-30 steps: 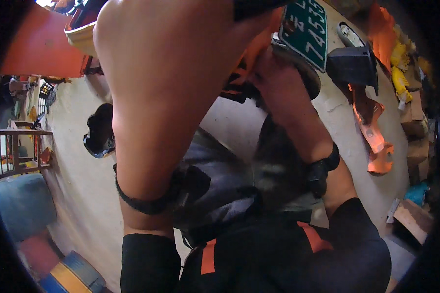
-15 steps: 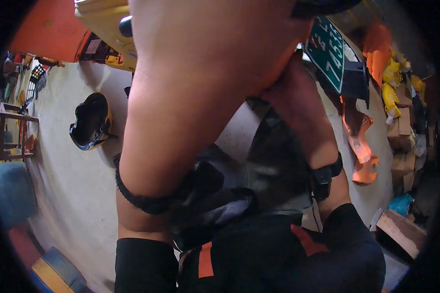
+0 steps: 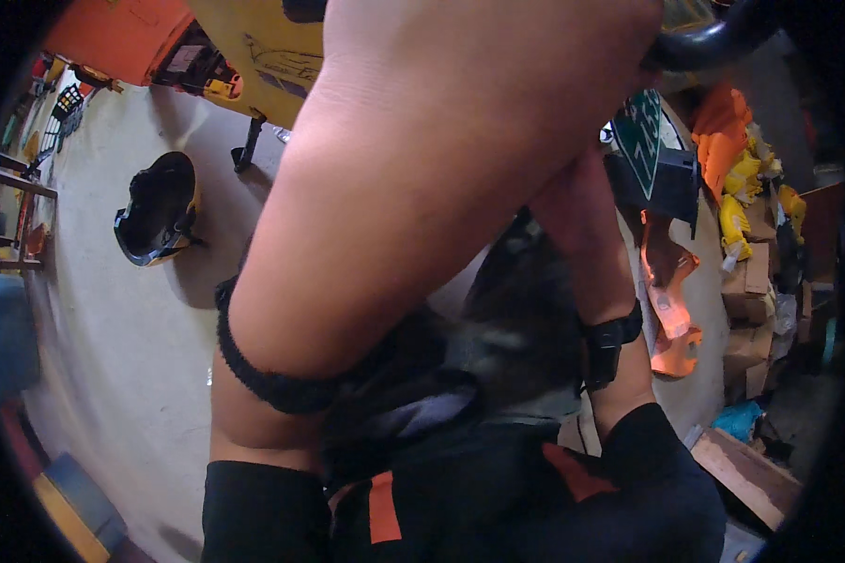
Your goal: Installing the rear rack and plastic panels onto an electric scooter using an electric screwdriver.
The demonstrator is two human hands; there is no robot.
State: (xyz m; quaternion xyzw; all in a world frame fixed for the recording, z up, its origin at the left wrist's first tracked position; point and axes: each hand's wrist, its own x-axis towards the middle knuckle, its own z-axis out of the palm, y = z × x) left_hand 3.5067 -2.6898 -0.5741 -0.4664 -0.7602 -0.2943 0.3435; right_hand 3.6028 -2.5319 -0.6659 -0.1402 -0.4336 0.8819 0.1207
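My left forearm [image 3: 432,159] fills the upper middle, slanting up to the right and out past the top edge; the left hand lies beyond the picture. Lower and to the right, my right forearm [image 3: 601,253] reaches up with a black strap and small device [image 3: 608,352] round it. Its far end passes behind the left arm, so the right hand is hidden. Nearest the upper end of the left arm is a shiny black curved bar [image 3: 718,42]. Under the arms hangs a green plate [image 3: 640,141] with white characters, beside a black plastic part [image 3: 671,183].
A black and yellow helmet [image 3: 160,211] lies on the floor at left. A yellow panel [image 3: 263,56] and an orange-red one [image 3: 122,42] stand at the far left. Orange shells [image 3: 671,291], yellow parts [image 3: 737,220] and cardboard boxes [image 3: 751,272] line the right side.
My left forearm has swung to the right and covers more of the green plate. More of the black curved bar shows. The surroundings have shifted slightly with the view.
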